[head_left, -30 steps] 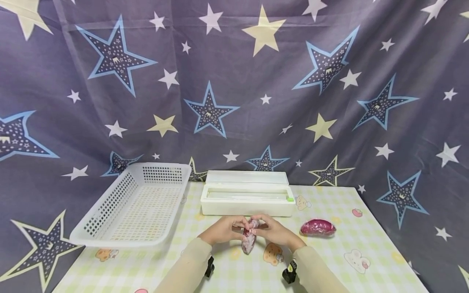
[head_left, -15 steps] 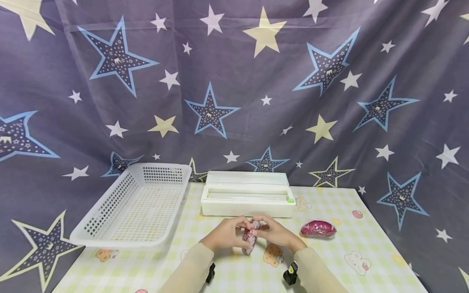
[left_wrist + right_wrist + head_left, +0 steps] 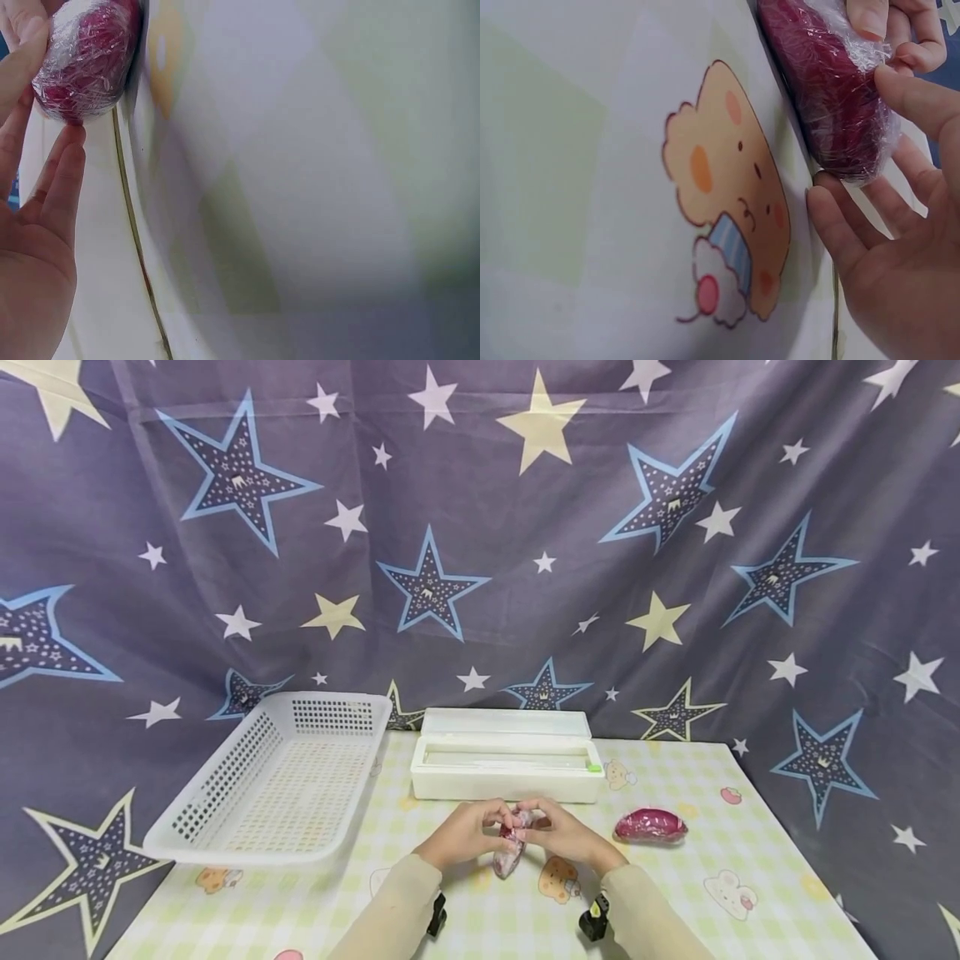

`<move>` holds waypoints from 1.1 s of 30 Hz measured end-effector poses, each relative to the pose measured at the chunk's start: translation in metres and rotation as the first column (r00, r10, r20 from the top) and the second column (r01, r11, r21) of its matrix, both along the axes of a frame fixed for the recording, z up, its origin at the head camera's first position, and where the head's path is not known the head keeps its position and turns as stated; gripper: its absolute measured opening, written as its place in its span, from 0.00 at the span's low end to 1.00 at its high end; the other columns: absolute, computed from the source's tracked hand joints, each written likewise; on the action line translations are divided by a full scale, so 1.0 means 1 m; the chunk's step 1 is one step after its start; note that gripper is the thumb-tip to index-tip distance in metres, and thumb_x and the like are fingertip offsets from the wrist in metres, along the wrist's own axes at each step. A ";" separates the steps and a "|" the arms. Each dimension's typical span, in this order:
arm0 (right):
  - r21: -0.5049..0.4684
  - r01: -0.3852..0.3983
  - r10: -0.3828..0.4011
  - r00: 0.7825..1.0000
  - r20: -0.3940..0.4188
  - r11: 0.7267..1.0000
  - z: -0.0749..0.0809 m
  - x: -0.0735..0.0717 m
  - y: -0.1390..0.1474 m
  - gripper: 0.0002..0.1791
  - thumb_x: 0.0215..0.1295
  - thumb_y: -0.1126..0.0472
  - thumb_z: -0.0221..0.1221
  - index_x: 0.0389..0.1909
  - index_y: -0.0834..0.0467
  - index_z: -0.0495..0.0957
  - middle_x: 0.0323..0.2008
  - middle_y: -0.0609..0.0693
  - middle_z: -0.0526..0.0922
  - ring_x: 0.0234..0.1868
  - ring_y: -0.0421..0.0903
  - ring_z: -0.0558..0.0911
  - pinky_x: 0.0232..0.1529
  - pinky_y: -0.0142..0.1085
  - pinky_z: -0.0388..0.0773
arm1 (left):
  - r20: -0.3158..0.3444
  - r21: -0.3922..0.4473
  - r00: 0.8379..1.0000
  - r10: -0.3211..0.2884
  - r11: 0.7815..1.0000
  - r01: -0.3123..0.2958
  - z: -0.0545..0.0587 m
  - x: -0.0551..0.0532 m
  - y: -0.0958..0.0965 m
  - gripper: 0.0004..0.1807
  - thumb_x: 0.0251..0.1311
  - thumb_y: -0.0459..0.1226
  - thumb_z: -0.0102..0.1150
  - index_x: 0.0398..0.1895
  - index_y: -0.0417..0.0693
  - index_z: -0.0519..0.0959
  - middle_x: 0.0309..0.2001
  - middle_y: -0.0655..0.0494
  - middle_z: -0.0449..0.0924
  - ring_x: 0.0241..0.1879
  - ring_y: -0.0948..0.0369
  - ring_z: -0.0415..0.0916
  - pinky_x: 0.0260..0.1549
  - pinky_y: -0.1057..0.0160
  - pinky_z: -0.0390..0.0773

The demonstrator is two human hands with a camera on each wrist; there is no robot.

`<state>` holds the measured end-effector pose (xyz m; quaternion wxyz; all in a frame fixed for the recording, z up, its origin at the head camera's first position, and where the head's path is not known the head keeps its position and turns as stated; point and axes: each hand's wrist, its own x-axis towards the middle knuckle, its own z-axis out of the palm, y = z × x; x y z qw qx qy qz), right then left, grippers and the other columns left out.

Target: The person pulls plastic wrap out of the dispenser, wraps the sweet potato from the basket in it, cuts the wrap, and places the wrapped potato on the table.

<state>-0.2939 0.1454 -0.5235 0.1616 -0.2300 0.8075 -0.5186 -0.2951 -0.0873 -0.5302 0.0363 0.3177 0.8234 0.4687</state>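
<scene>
A purple-red oblong vegetable [image 3: 508, 862], shaped like a sweet potato, is wrapped in crinkled cling film and points lengthwise away from the person. The left hand [image 3: 463, 837] pinches its left side, with the thumb near the middle and the fingers toward the far end. From the other side, the right hand [image 3: 564, 837] pinches the film near the top with thumb and fingers. In the right wrist view, the thumb presses glossy film on the vegetable [image 3: 832, 97], and other fingers reach under its end. A second film-wrapped vegetable [image 3: 651, 827] lies to the right, untouched.
Behind the hands stands a white cling film dispenser [image 3: 506, 785], lid [image 3: 506, 723] raised, with a green slider [image 3: 595, 768] at its right end. A white perforated basket [image 3: 247, 858] sits at the left. A checked cloth [image 3: 757, 852] covers the table; a star-patterned curtain [image 3: 480, 485] hangs behind.
The left thumb shifts down the vegetable and then back up toward its middle. The vegetable turns slightly between the hands. The right hand stays nearly in place.
</scene>
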 end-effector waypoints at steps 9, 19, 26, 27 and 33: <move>-0.025 0.036 -0.037 0.999 -0.006 0.999 0.003 0.001 -0.002 0.22 0.70 0.58 0.63 0.60 0.59 0.71 0.62 0.58 0.67 0.52 0.56 0.77 0.49 0.48 0.78 | -0.038 0.016 0.999 -0.026 1.000 0.027 0.000 -0.001 0.000 0.08 0.59 0.41 0.70 0.37 0.57 0.79 0.48 0.66 0.84 0.53 0.65 0.80 0.56 0.62 0.77; -0.033 0.066 -0.066 0.998 -0.003 0.997 0.000 0.002 -0.005 0.23 0.69 0.56 0.64 0.59 0.60 0.70 0.62 0.59 0.68 0.57 0.59 0.75 0.54 0.50 0.76 | -0.043 -0.005 0.999 0.000 1.000 0.000 0.002 0.003 -0.002 0.07 0.67 0.33 0.62 0.38 0.58 0.80 0.48 0.63 0.84 0.49 0.66 0.81 0.50 0.67 0.79; 0.003 0.058 -0.058 0.998 0.003 0.998 -0.001 0.002 -0.004 0.23 0.70 0.53 0.62 0.61 0.57 0.69 0.61 0.57 0.73 0.60 0.61 0.74 0.56 0.55 0.74 | -0.029 0.010 1.000 0.012 1.000 -0.012 0.010 0.011 -0.007 0.08 0.68 0.31 0.60 0.43 0.53 0.82 0.49 0.59 0.84 0.49 0.61 0.82 0.48 0.65 0.80; 0.008 0.060 -0.060 0.998 -0.004 0.998 -0.001 0.002 -0.005 0.23 0.70 0.53 0.63 0.60 0.57 0.69 0.60 0.57 0.73 0.59 0.60 0.74 0.57 0.56 0.74 | -0.047 0.001 0.999 0.027 1.000 -0.027 0.010 0.013 -0.008 0.07 0.67 0.31 0.61 0.42 0.53 0.83 0.48 0.59 0.84 0.47 0.60 0.82 0.46 0.65 0.81; 0.014 0.076 -0.076 0.997 -0.025 0.997 -0.002 0.002 -0.006 0.25 0.69 0.53 0.63 0.60 0.60 0.68 0.54 0.55 0.74 0.57 0.57 0.75 0.55 0.52 0.74 | -0.140 -0.049 0.987 0.083 0.995 -0.091 0.007 0.018 -0.017 0.07 0.57 0.31 0.70 0.34 0.54 0.85 0.33 0.63 0.78 0.33 0.64 0.77 0.36 0.67 0.81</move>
